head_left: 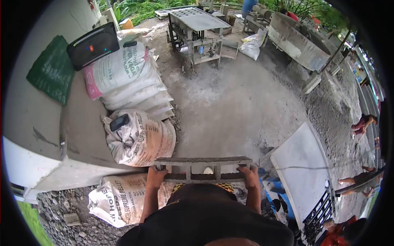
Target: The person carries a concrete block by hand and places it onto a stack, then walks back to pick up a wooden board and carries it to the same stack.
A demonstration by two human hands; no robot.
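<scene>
A grey concrete hollow block point(204, 163) is held level in front of my body, its open cells facing up toward the camera. My left hand point(156, 176) grips its left end, with the fingers closed around the end wall. At the opposite end, my right hand point(249, 176) is closed on the block in the same way. Through one cell a pale rounded thing shows below, too small to name. Just left of the block stands a stuffed feed sack point(141, 139), and another printed sack point(127, 199) lies beside my left forearm.
Flour sacks point(119, 69) are stacked along the left wall, with a black speaker-like box point(93, 46) on top. A metal-topped machine point(199, 20) stands ahead, and a large round metal vat point(297, 41) at the right. A white-topped table point(301, 160) is close right; people are beyond.
</scene>
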